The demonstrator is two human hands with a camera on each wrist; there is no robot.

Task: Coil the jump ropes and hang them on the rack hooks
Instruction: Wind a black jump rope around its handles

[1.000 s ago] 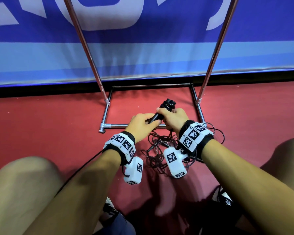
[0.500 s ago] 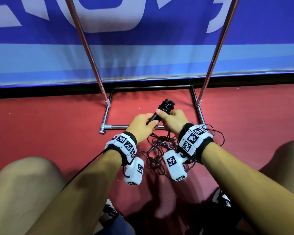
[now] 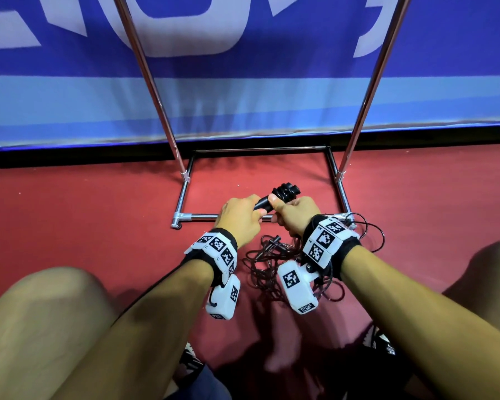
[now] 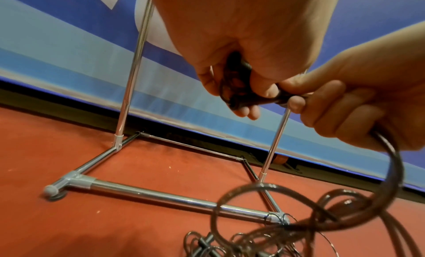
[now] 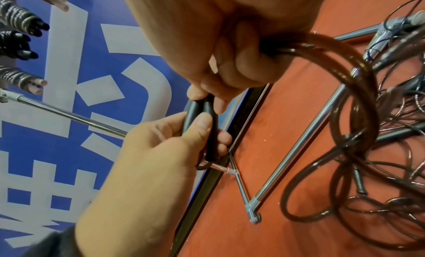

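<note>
I have both hands wrapped round the same pair of black handles (image 3: pixel 267 202), held side by side just above the rack's front bar. My left hand (image 3: pixel 238 217) grips their lower end, thumb pressed along one handle; my right hand (image 3: pixel 296 215) grips the upper end, thumb on top, with coiled cord (image 5: pixel 345 82) looping out from under its fingers. The rest of the ropes (image 3: pixel 274 264) lie in a loose tangle on the red floor (image 3: pixel 84 226) under my wrists, some strands caught around the rack (image 3: pixel 234 217) base's right corner. Behind it hangs a blue banner (image 3: pixel 243 96).
</note>
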